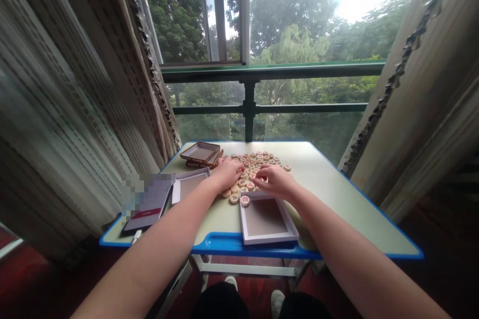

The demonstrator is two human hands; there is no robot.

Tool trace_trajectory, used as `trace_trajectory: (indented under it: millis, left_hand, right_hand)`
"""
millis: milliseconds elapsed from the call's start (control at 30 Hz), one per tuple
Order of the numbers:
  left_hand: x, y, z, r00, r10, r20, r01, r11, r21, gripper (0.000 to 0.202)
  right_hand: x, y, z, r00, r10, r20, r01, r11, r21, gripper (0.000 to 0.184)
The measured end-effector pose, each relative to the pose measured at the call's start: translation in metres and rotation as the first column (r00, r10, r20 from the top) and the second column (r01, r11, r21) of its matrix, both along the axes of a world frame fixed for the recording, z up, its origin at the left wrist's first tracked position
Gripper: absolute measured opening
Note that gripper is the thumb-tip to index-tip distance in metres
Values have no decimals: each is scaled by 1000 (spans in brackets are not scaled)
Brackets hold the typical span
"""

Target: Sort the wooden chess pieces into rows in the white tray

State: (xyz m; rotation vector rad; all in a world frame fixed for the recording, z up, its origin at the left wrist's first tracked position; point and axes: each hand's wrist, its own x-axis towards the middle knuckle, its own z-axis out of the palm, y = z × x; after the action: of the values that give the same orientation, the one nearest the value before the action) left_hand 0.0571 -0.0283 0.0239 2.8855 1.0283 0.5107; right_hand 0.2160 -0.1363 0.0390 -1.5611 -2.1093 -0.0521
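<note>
Discs spread toward the far edge of the table; left hand and right hand are half-curled among them; whether either grips one, I cannot tell.

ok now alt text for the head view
A person's left hand and right hand reach among round, marked discs spread on a blue-edged table by a window; a white tray lies nearer. Stacked brown trays and a second white tray lie left.
</note>
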Motion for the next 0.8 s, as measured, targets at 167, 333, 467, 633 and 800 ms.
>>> trace_trajectory:
  millis: [167, 333, 467, 633, 800]
  left_hand:
    - [-1, 3, 1, 987, -16, 161, 22, 999, -36, 22]
    - [1, 11, -4, 960, 30, 279, 10, 990, -141, 22]
    - [1, 12, -6, 981, -28, 192, 47, 994, -96, 27]
    - [2, 10, -5, 989, -31, 145, 46, 993, -106, 21]
    - [3, 6, -3, 940, -71, 333, 120, 985, -127, 29]
  right_hand:
    - [0, 1, -1, 1000, 18, -15, -18, 1000, 1, 28]
    - [5, 6, -6, 999, 3, -35, -3, 1000, 10, 26]
    - [6, 6, -6, 1000, 13, -27, -13, 1000, 6, 27]
    - [7, 7, -6, 1000, 4, -24, -4, 1000, -4, 28]
    - [8, 10, -10, 999, -15, -40, 15, 1000, 0, 26]
